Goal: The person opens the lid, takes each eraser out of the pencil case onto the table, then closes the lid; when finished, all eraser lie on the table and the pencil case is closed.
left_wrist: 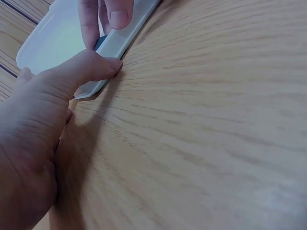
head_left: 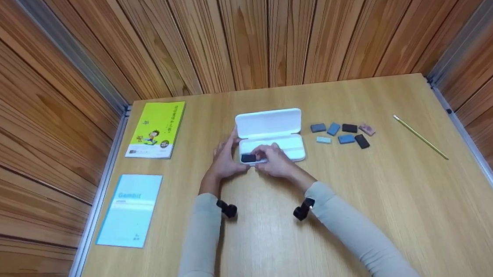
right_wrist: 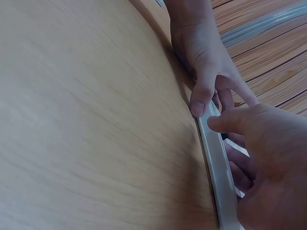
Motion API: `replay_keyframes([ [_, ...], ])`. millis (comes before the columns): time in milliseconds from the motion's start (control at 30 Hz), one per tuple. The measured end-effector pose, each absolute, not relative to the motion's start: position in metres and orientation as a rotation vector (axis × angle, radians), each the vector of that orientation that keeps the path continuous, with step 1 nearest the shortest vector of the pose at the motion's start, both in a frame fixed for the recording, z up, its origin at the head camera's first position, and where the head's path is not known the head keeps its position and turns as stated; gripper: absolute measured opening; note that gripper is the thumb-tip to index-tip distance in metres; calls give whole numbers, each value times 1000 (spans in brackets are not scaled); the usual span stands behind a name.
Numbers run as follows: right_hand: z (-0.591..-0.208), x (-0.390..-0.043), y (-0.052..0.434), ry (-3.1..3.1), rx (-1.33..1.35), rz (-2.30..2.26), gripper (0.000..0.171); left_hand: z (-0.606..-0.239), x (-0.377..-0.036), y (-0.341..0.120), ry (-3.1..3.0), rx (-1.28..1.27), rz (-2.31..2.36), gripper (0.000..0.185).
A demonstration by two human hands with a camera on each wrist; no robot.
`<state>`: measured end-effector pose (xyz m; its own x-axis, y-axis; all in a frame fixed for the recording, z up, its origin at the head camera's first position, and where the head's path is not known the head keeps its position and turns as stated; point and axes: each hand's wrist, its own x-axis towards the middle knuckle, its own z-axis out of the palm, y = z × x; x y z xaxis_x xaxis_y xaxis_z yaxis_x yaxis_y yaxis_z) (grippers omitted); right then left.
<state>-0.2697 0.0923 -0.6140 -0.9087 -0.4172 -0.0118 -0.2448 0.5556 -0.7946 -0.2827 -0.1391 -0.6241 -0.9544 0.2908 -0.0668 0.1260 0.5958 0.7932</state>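
A white pencil case (head_left: pixel 269 123) lies on the table with its lid raised at the back. My left hand (head_left: pixel 227 161) holds its left end, thumb along the front edge and fingers round the side. Inside the tray, at the front left corner, sits a black eraser (head_left: pixel 248 157). The right hand (head_left: pixel 276 161) reaches over the front rim with curled fingers, pinching the eraser near its right end. In the left wrist view only a dark sliver of the eraser (left_wrist: pixel 100 43) shows. The right wrist view has the right thumb over the case's rim (right_wrist: pixel 214 158), its fingers inside.
Right of the case lie several loose erasers: blue (head_left: pixel 346 139), black (head_left: pixel 362 141), light blue (head_left: pixel 323 140) and pinkish (head_left: pixel 367 129). Farther right is a pencil (head_left: pixel 420 137). On the left are a yellow-green book (head_left: pixel 157 128) and a pale blue notebook (head_left: pixel 131 213). Wooden walls (head_left: pixel 247 32) enclose the table.
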Motion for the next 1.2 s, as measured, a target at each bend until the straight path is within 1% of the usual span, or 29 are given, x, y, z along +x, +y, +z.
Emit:
replay_keyframes([
  [133, -613, -267, 92, 2571, -557, -1326, 33, -624, -282, -138, 2640, 336, 1285, 136],
  [367, -612, -265, 86, 2604, -587, -1385, 40, -625, -282, -139, 2674, 391, 1275, 137],
  [533, -615, -267, 81, 2641, -534, -1380, 39, -626, -283, -140, 2686, 403, 1270, 136],
  [667, -610, -266, 79, 2643, -480, -1369, 36, -625, -283, -140, 2664, 383, 1278, 137],
  [833, -601, -263, 80, 2606, -487, -1405, 32, -625, -282, -138, 2658, 366, 1288, 137],
  [1200, -581, -261, 95, 2560, -357, -1446, 31, -626, -282, -136, 2655, 324, 1296, 136],
])
